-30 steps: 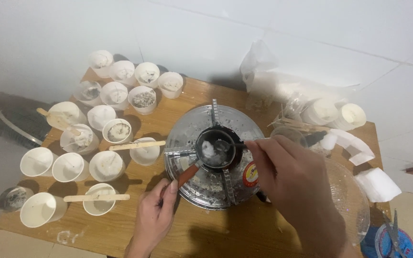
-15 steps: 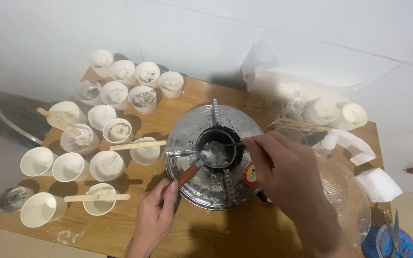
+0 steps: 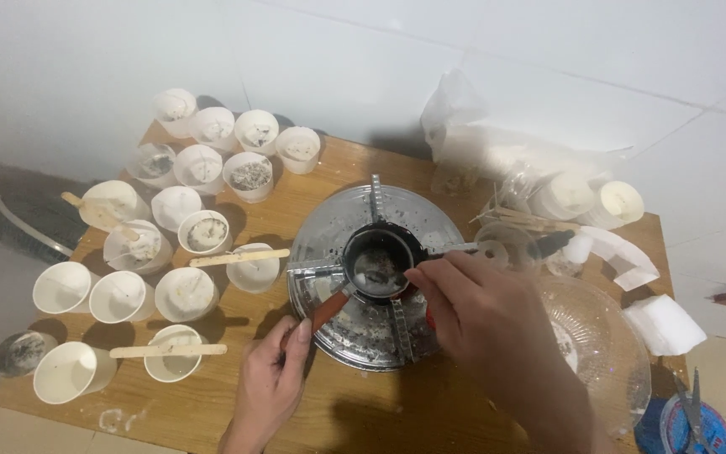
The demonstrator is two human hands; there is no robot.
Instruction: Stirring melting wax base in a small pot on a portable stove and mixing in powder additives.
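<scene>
While small pot [image 3: 377, 267] sat on round stove [image 3: 355, 332], left hand [image 3: 272, 380] pinched its red handle [image 3: 327, 310]; right hand [image 3: 472, 313] closed on stirrer, tip hidden; hard stirring risked tipping pot, spilling onto table [image 3: 397, 408], nearby cups [image 3: 185, 292].

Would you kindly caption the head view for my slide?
Left hand grips a small pot's handle on a stove; right hand stirs; cups alongside.

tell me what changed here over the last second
The right hand slid left and nearer over the pot, stirring; the white lumps inside look smaller. The left hand kept its grip on the pot handle. The stove and cups stayed put.
</scene>
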